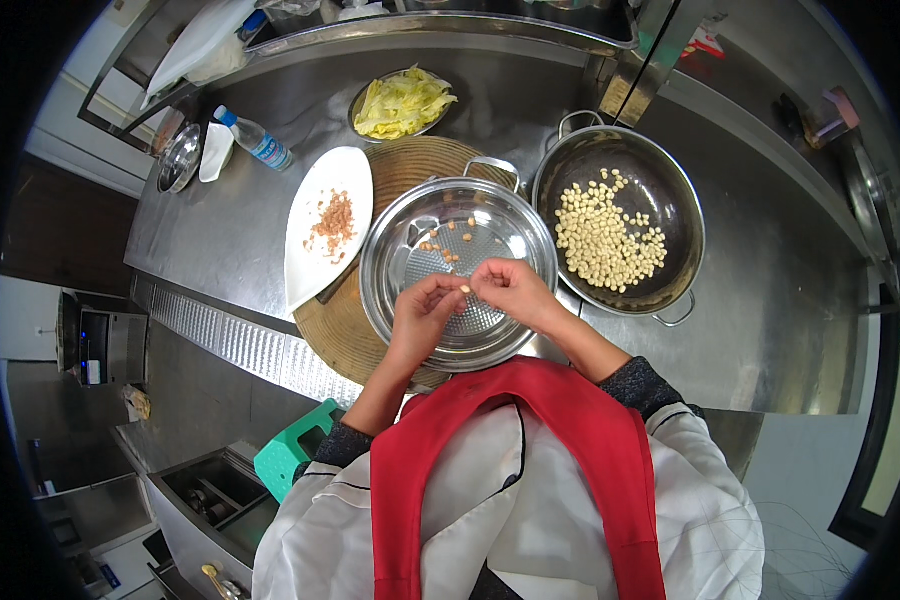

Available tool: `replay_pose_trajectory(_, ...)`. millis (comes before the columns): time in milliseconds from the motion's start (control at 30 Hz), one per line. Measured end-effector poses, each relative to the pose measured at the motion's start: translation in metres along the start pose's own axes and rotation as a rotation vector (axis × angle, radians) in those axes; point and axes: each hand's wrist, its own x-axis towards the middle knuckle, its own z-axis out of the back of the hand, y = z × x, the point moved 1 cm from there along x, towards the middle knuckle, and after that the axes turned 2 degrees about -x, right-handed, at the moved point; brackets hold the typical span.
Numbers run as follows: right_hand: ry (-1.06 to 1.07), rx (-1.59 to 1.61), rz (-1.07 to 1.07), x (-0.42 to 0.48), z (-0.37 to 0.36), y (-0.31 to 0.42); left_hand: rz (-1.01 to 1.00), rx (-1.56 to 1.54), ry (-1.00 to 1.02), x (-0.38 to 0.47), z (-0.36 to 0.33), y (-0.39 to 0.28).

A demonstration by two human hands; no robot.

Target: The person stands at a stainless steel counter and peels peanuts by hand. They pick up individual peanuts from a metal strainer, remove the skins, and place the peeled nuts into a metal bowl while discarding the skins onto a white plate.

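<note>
Over a two-handled stainless steel pan [381,315] my left hand [429,306] and my right hand [511,291] meet, fingertips pinched. A small pale peeled nut [465,289] shows between them, at the fingertips of my left hand. What my right fingertips hold is too small to tell. Several unpeeled reddish nuts [448,255] lie in the pan. To its right, a dark metal pan [649,176] contains many pale peeled nuts [607,240]. On the left, a white leaf-shaped plate [304,262] bears a pile of reddish nut skins [335,221].
The steel pan stands on a round wooden board [334,349] on a steel counter [210,225]. Behind it is a bowl of lettuce [403,103]. A plastic water bottle [259,142], a white dish [216,152] and a metal bowl [180,159] stand at the back left.
</note>
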Motion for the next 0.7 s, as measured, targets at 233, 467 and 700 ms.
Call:
replay_pose_trajectory(233, 0.036, 0.024, -0.006, 0.000, 0.001, 0.001, -0.046, 0.038, -0.010, 0.000, 0.000, 0.002)
replay_pose_trajectory(467, 0.019, -0.011, 0.001, 0.000, 0.002, -0.001, -0.065, 0.054, -0.022, 0.000, 0.000, 0.003)
replay_pose_trajectory(700, 0.004, -0.008, 0.028, 0.000, 0.000, -0.001, -0.084, 0.032, -0.070, 0.001, -0.006, 0.007)
